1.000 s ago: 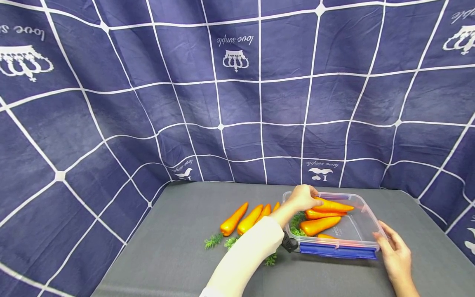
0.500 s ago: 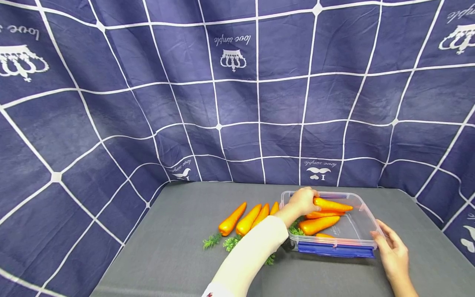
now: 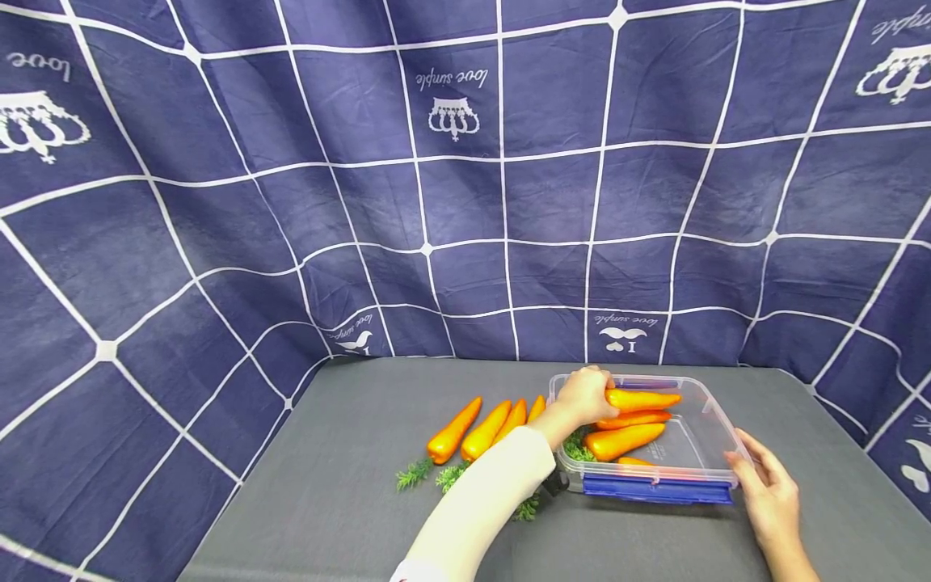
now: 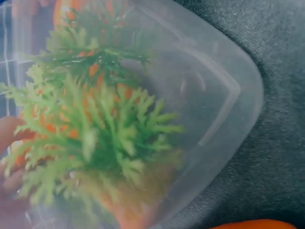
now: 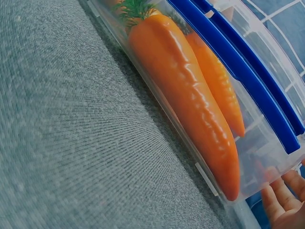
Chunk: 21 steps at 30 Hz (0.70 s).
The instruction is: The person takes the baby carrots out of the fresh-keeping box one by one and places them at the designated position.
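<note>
My left hand is over the left end of a clear plastic storage box, fingers curled round the thick end of an orange carrot. That carrot lies over other carrots inside, its tip pointing right. One carrot rests in the middle of the box; another shows along the front wall in the right wrist view. Feathery green tops fill the left wrist view, seen through the box's wall. My right hand touches the box's right side near the front corner, fingers extended along the outer wall.
Several carrots with green tops lie in a row left of the box, partly behind my left sleeve. A blue latch hangs on the box's front. Behind the grey table hangs a blue checked cloth.
The held carrot has shifted slightly left, its tip rising to lie more level. My right hand stays at the box's side. The head view has drifted a little.
</note>
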### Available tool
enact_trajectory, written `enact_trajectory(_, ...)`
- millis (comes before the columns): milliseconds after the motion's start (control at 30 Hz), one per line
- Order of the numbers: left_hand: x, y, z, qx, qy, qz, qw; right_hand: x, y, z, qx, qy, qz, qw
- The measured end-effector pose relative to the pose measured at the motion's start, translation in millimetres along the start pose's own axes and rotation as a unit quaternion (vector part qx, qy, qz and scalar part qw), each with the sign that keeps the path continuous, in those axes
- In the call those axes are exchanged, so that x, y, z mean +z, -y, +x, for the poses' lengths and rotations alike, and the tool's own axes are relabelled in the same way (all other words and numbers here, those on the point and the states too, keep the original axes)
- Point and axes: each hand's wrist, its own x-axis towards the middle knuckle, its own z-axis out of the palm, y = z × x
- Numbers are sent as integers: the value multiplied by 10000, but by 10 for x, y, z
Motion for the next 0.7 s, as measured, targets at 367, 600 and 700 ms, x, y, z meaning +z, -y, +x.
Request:
enact_trajectory(367,-99,115,-184,-293,-63,-992,9946,-9,4,-5,67,-67,-19,10000)
enact_trajectory(600,-179,154,-300,-499,-145,-2062,9771,-10,-11,6,64,-94,-56,9999)
enact_trajectory(700,-202,171,-351,-762,-257,-2743,9583,-5,-11,9,47,-82,36,9999)
